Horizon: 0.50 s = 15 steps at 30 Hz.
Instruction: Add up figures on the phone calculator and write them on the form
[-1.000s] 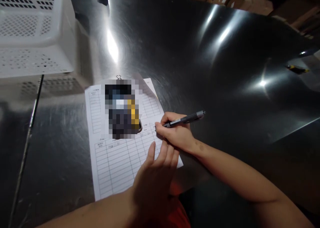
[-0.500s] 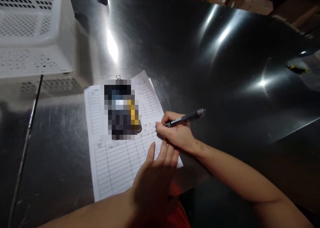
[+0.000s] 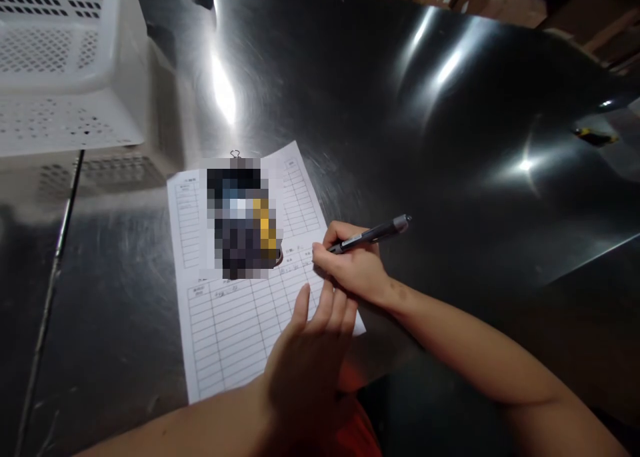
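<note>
My right hand (image 3: pixel 353 260) grips a dark pen (image 3: pixel 373 235), its lower end hidden behind the thumb and fingers at the right side of a printed form (image 3: pixel 230 330). Rows and columns cover the paper, with a few handwritten entries in its upper rows. Flat on the lower right of the form rests my left hand (image 3: pixel 315 343), fingers extended and holding nothing. A blurred-out dark and yellow item (image 3: pixel 243 223) lies over the upper sheets. Above it shows a wire binder clip (image 3: pixel 235 154) at the top edge of the papers.
A white perforated plastic basket (image 3: pixel 70 83) stands at the upper left on the shiny metal table (image 3: pixel 400 130). A seam (image 3: pixel 55 283) runs down the table's left side. Cardboard boxes (image 3: pixel 460 0) are beyond the far edge. A small yellow and black object (image 3: pixel 595 137) lies far right.
Beside the right thumb, a little more handwriting shows in the right column. The top sheet's raised corner has shifted slightly right. Both hands stay almost where they were.
</note>
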### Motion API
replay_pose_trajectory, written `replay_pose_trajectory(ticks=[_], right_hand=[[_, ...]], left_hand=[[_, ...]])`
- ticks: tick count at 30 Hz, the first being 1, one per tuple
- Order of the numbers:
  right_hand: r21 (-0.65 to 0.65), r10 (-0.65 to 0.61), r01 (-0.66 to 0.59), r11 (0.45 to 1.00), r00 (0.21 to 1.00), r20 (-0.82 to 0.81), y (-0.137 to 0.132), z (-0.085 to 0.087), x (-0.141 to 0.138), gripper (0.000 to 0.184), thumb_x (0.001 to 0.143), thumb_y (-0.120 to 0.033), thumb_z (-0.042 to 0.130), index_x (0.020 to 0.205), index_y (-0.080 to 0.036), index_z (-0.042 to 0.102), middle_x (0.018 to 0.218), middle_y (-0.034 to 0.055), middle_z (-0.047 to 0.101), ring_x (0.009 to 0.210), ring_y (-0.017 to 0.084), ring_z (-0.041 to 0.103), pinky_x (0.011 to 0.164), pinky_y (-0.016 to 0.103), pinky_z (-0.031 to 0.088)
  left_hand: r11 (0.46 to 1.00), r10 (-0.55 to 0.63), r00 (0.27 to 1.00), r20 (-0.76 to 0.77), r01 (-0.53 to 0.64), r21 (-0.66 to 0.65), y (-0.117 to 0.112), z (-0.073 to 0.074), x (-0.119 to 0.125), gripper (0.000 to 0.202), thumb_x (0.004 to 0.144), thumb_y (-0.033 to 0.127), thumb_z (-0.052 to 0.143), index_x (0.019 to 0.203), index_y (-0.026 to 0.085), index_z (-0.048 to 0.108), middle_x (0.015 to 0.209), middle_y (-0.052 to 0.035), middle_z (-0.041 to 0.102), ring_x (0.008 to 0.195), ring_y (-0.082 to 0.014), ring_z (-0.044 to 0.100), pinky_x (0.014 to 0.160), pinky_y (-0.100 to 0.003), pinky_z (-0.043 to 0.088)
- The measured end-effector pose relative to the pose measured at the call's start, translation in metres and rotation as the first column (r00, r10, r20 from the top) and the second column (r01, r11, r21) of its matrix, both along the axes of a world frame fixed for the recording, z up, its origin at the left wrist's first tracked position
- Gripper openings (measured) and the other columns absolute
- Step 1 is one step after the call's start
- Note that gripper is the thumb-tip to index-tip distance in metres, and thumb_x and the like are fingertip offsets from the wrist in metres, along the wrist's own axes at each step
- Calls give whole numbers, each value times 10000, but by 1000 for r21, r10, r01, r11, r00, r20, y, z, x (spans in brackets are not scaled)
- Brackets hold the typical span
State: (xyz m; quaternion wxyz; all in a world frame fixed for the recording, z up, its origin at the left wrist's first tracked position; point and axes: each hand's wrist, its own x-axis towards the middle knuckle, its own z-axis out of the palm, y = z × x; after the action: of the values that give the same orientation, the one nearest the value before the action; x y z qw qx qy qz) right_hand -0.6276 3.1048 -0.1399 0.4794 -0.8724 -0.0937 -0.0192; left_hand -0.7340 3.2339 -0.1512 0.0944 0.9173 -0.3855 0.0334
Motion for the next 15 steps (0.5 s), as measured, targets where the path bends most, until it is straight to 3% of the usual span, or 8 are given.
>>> replay_pose_trajectory(ticks=[12, 15], right_hand=[[-26, 34, -32, 999, 998, 54, 0, -1, 0, 228, 732, -167, 592, 548, -170, 457, 532, -55, 472, 511, 59, 405, 530, 214, 328], [6, 5, -6, 1000, 999, 41, 0, -4, 2, 220, 703, -186, 601, 539, -172, 456, 520, -52, 465, 497, 61, 394, 505, 215, 311]], left_hand=[[1000, 15, 999, -51, -16, -9, 0, 6, 2, 979, 770, 686, 513, 1459, -2, 422, 1537, -221, 374, 1423, -405, 199, 1134, -566, 103], [999, 35, 997, -74, -33, 34, -2, 3, 2, 974, 784, 684, 504, 1487, 21, 381, 1552, -202, 362, 1438, -384, 206, 1144, -548, 157]])
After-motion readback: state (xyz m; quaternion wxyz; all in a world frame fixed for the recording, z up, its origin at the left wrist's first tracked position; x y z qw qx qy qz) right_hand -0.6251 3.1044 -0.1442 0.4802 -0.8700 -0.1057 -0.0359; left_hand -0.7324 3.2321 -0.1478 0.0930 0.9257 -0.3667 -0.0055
